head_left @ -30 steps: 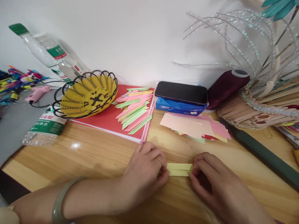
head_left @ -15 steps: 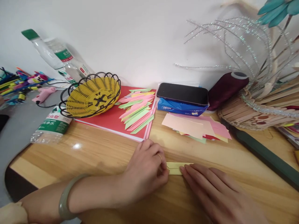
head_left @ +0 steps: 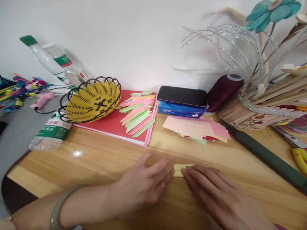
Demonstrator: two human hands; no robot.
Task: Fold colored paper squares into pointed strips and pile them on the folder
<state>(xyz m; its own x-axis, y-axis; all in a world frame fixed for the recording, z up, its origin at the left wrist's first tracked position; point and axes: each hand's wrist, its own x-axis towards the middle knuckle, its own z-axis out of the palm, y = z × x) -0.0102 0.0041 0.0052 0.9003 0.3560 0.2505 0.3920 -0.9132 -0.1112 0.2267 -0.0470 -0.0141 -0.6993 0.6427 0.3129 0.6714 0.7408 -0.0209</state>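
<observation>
A folded strip of pale yellow paper [head_left: 180, 169] lies flat on the wooden table [head_left: 96, 159] near its front edge. My left hand [head_left: 146, 183], with a ring and a grey-green bangle on the wrist, lies flat with its fingertips pressing the strip's left end. My right hand [head_left: 216, 191] is stretched flat, fingers together, covering the strip's right part. Only a short piece of paper shows between the two hands.
Behind lie a stack of coloured paper sheets [head_left: 196, 129], folded paper strips [head_left: 139, 111] on a red folder [head_left: 107, 124], a yellow wire basket [head_left: 92, 100], a phone [head_left: 182, 95] on a blue tissue pack, a maroon thread spool [head_left: 223, 91], plastic bottles [head_left: 51, 131], a long dark green bar [head_left: 266, 156].
My right hand went from pinching the strip's right end to lying flat and sliding left over it. My left hand flattened too. Less of the strip shows now.
</observation>
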